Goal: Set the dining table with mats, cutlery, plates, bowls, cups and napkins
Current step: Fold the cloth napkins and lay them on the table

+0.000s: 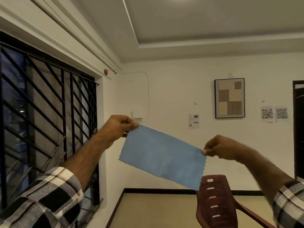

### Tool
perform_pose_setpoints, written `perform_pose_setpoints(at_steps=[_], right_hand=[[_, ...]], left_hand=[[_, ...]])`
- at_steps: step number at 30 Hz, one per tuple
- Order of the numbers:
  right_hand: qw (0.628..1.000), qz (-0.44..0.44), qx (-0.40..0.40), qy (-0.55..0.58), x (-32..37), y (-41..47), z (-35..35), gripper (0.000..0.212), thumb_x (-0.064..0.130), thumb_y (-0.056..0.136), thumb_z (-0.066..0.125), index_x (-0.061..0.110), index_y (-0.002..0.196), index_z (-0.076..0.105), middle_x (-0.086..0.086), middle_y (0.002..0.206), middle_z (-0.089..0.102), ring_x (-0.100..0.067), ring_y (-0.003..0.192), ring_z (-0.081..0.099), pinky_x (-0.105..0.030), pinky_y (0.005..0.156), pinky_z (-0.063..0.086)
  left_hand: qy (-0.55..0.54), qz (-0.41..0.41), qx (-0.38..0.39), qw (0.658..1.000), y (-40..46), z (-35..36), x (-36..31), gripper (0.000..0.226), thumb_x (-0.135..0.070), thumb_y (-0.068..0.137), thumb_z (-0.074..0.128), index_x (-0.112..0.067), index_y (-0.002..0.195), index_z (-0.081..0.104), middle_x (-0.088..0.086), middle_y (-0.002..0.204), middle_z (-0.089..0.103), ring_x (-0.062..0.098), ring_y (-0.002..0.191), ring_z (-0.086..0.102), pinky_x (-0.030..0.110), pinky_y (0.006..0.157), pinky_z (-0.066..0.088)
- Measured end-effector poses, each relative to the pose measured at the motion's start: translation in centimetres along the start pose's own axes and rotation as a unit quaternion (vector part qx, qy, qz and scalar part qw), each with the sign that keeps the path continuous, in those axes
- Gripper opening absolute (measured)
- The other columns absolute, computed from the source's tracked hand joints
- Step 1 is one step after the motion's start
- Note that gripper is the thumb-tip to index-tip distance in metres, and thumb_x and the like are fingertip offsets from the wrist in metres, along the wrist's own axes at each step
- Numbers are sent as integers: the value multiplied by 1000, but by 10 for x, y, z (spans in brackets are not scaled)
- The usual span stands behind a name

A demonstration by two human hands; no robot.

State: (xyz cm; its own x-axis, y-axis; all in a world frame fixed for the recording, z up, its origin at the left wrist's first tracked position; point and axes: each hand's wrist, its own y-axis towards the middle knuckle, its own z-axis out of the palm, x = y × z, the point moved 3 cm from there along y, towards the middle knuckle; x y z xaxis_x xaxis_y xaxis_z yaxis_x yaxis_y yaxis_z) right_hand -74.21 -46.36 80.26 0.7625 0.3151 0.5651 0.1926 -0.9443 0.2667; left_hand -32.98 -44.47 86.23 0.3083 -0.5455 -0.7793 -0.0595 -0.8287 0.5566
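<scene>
Left hand (117,127) and right hand (218,148) pinch opposite upper corners of rectangular blue cloth napkin (162,156), hanging taut between fingertips.

Dim warm indoor light; edges perhaps slightly bowed.

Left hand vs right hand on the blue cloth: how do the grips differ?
The left hand pinches the blue cloth at its upper left corner, higher in view; the right hand pinches the upper right corner, lower, so the top edge slopes down rightward. Both use thumb and fingers, holding it stretched in the air.
</scene>
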Motion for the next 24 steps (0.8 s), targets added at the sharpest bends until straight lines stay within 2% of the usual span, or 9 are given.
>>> perform_pose_setpoints(at_steps=[2,4,6,8,10,13,15,19,24], right_hand=[[998,-10,51,-43,1,-1,19,9,29,91,83,27,82,81,9,81,78,-13,87,73,-29,77,56],[995,-86,38,15,16,-4,39,3,29,90,84,31,90,81,12,97,80,-10,101,74,-36,93,59],[978,-184,19,96,44,-10,57,10,39,92,81,36,101,80,18,120,75,-3,117,67,-37,104,52],[956,-249,28,155,71,-13,74,19,41,96,74,33,112,80,18,133,68,-5,128,61,-34,104,54],[943,-270,22,196,90,-9,89,24,39,98,71,25,115,80,12,130,69,-11,126,63,-37,100,59],[931,-264,-17,253,103,-1,97,28,41,99,70,18,110,82,3,115,77,-19,113,71,-47,102,59],[923,-262,-29,282,103,0,95,26,38,98,72,16,107,84,-1,108,80,-23,106,75,-48,103,58],[922,-226,24,314,75,2,93,25,35,94,75,15,107,84,-10,107,81,-29,109,75,-50,104,57],[930,-203,52,302,28,-2,84,13,3,91,79,10,100,84,-17,99,80,-27,97,74,-50,97,56]], left_hand=[[81,25,32,996,8,14,-10,18,-23,95,81,-5,98,79,3,82,77,7,73,69,27,69,58],[154,51,97,982,14,34,-25,11,-19,99,77,-10,95,81,-3,81,75,4,74,66,25,72,54],[235,80,161,955,18,55,-42,10,-21,100,75,-15,95,81,-4,87,76,5,79,65,26,76,53],[293,101,204,929,22,71,-56,8,-27,99,77,-21,96,81,-4,94,78,9,86,68,28,79,56],[320,107,221,915,24,77,-68,8,-32,96,79,-25,94,82,-8,98,79,13,96,71,32,86,58],[355,118,209,904,25,72,-80,7,-30,96,79,-23,96,82,-8,101,79,11,100,70,28,87,57],[349,107,183,913,26,57,-85,6,-26,96,80,-20,94,82,-7,96,79,6,91,70,25,84,56],[294,69,117,946,22,14,-81,9,-22,95,82,-14,94,83,4,90,80,9,81,70,31,82,61],[211,27,38,976,10,-38,-54,14,-27,97,78,-14,98,82,5,92,79,20,87,72,33,76,60]])
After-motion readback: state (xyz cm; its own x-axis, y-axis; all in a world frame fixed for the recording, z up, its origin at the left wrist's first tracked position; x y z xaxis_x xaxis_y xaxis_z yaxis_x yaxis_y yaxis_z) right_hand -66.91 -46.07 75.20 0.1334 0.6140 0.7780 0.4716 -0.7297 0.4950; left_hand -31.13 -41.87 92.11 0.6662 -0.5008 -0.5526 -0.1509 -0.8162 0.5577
